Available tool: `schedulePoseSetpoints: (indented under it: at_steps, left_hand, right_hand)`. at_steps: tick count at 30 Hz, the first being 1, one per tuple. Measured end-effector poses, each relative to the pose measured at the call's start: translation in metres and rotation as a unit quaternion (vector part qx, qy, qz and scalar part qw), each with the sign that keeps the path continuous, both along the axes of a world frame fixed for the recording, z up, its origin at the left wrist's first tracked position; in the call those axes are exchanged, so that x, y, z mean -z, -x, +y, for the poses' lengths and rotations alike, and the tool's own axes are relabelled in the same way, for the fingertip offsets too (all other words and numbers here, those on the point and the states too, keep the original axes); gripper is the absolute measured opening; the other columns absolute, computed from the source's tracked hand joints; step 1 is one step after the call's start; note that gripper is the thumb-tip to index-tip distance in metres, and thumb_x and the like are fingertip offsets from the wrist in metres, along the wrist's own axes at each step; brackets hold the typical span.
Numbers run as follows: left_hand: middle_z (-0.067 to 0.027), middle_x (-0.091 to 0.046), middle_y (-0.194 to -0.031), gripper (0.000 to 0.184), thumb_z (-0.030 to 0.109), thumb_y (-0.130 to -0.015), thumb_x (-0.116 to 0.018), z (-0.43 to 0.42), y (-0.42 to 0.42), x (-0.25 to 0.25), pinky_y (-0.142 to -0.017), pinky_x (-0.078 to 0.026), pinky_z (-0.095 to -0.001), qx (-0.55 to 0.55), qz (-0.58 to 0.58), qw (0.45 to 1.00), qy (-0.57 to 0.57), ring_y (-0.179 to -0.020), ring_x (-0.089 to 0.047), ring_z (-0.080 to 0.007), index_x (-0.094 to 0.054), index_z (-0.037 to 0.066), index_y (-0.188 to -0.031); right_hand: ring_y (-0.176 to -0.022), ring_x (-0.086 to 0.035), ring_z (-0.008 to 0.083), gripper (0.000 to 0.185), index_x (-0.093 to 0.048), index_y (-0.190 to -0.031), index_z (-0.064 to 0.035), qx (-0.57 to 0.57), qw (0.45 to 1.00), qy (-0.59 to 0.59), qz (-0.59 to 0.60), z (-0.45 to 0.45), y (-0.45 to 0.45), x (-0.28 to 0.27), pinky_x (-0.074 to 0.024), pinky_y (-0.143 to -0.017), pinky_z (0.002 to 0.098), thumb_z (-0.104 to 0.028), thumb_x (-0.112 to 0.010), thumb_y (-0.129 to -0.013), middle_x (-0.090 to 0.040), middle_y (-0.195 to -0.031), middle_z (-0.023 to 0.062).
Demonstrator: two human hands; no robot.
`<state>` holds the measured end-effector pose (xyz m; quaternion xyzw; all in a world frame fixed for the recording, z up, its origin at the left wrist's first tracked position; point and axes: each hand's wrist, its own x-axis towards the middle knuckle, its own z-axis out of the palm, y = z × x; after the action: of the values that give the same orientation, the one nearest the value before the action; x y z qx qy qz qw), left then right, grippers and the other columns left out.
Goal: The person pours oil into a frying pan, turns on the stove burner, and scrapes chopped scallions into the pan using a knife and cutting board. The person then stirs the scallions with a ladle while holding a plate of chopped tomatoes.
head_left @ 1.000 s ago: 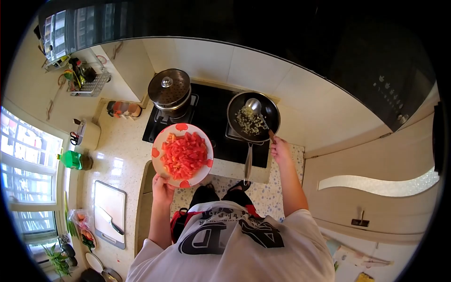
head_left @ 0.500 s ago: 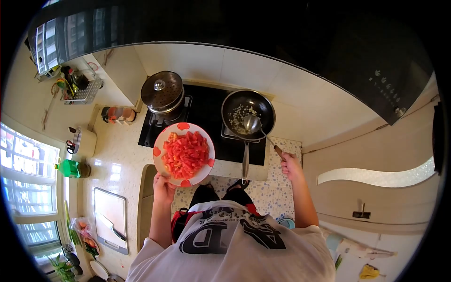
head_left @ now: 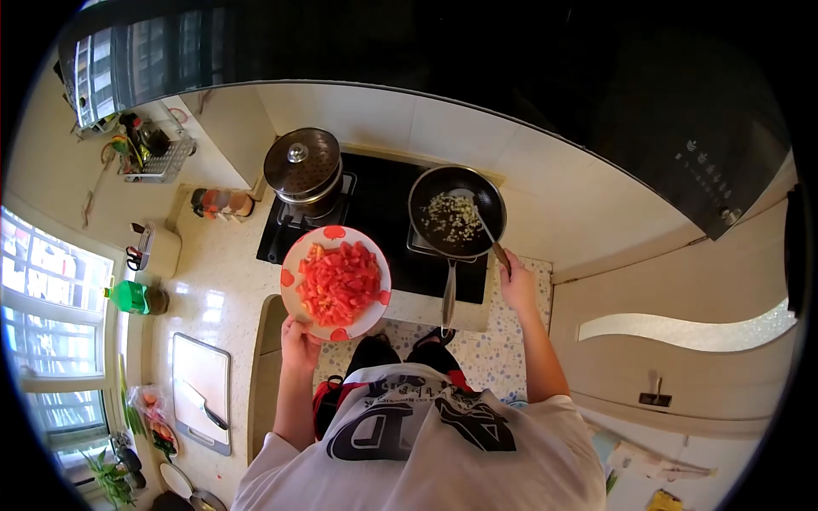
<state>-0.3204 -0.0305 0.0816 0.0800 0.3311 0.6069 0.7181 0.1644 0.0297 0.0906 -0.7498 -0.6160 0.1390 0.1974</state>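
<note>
My left hand (head_left: 300, 342) grips the near left rim of a white plate with red patterns (head_left: 291, 298). Chopped red tomato (head_left: 341, 283) is heaped on that plate, which is held in front of the stove's left half. In my right hand (head_left: 516, 283) is the wooden handle of a metal ladle (head_left: 488, 228). Its head reaches into a dark frying pan (head_left: 491, 201), among small pale chopped pieces (head_left: 452, 216). The pan sits on the right burner, its metal handle pointing towards me.
A lidded pot (head_left: 302, 166) stands on the left burner of the black stove (head_left: 383, 192). Along the left counter are spice jars (head_left: 223, 203), a knife holder (head_left: 158, 251), a green-labelled bottle (head_left: 136, 297) and a cutting board (head_left: 201, 375) with a knife (head_left: 204, 406). A dark hood hangs overhead.
The ladle has moved in the pan, first towards me and then back away, with my right hand swinging right and returning left. The plate stays in my left hand, nearly unmoved.
</note>
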Motion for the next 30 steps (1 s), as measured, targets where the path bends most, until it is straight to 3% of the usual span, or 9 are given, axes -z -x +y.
schedulePoseSetpoints:
  at_steps: [1,4,9,21,24,27,30]
  left_hand:
    - [-0.0184,-0.065,-0.122,0.041,-0.004,-0.084,-0.046,0.0,0.001,0.0,-0.091,-0.059,-0.0385,0.006,0.002,1.0,-0.002,-0.107,-0.069,-0.0278,-0.054,-0.009,-0.123]
    - [-0.0178,-0.066,-0.12,0.041,-0.004,-0.083,-0.047,0.0,0.0,-0.006,-0.089,-0.059,-0.0357,0.014,0.008,1.0,0.004,-0.104,-0.07,-0.0262,-0.055,-0.009,-0.123]
    - [-0.0177,-0.066,-0.12,0.042,-0.004,-0.082,-0.047,0.003,0.002,-0.004,-0.086,-0.058,-0.0328,0.016,0.001,1.0,-0.005,-0.103,-0.07,-0.0247,-0.055,-0.009,-0.123]
    - [-0.0199,-0.065,-0.122,0.042,-0.004,-0.084,-0.047,0.003,-0.003,-0.01,-0.089,-0.06,-0.0377,-0.002,0.001,1.0,0.005,-0.106,-0.069,-0.0282,-0.053,-0.011,-0.124]
    - [-0.0195,-0.062,-0.128,0.055,0.003,-0.078,-0.046,0.005,-0.005,-0.01,-0.09,-0.061,-0.041,0.0,0.035,0.999,0.021,-0.109,-0.068,-0.0312,-0.047,-0.007,-0.132]
    - [-0.0195,-0.062,-0.128,0.053,0.003,-0.079,-0.046,0.007,-0.005,-0.011,-0.09,-0.061,-0.0412,0.009,0.034,0.999,0.017,-0.109,-0.068,-0.0314,-0.048,-0.008,-0.131]
    - [-0.0229,-0.063,-0.123,0.047,-0.005,-0.081,-0.042,0.007,-0.006,-0.016,-0.086,-0.063,-0.0431,-0.004,0.0,1.0,0.011,-0.103,-0.07,-0.0325,-0.05,-0.012,-0.126]
  right_hand:
    - [-0.087,-0.069,0.039,0.04,-0.057,-0.137,-0.0084,0.006,0.999,0.045,-0.004,-0.001,0.01,-0.014,-0.0545,-0.075,0.0445,-0.017,-0.058,-0.097,-0.07,-0.104,0.0233]
    - [-0.089,-0.068,0.0401,0.042,-0.056,-0.138,-0.0122,-0.062,0.997,-0.018,-0.031,0.004,0.012,-0.006,-0.0542,-0.075,0.0464,-0.018,-0.06,-0.097,-0.07,-0.104,0.0228]
    - [-0.085,-0.068,0.0396,0.045,-0.054,-0.141,-0.0142,-0.092,0.994,0.01,-0.058,0.01,0.017,0.006,-0.0546,-0.072,0.0465,-0.02,-0.061,-0.097,-0.07,-0.103,0.0222]
    - [-0.084,-0.066,0.0396,0.044,-0.058,-0.138,-0.0152,-0.09,0.992,0.005,-0.088,-0.008,0.008,-0.008,-0.0539,-0.071,0.0462,-0.018,-0.062,-0.094,-0.068,-0.097,0.0195]
    - [-0.083,-0.066,0.0396,0.044,-0.058,-0.138,-0.0165,-0.105,0.992,-0.017,-0.072,-0.012,0.006,-0.009,-0.0537,-0.071,0.0462,-0.018,-0.062,-0.094,-0.068,-0.096,0.0195]
    - [-0.082,-0.066,0.0393,0.046,-0.056,-0.139,-0.0176,-0.118,0.99,-0.012,-0.071,-0.013,0.008,-0.008,-0.0532,-0.071,0.0466,-0.018,-0.063,-0.094,-0.067,-0.094,0.0192]
    - [-0.08,-0.066,0.0387,0.048,-0.055,-0.141,-0.0187,-0.116,0.989,0.016,-0.088,-0.017,0.009,-0.009,-0.0528,-0.07,0.047,-0.019,-0.063,-0.094,-0.066,-0.091,0.0183]
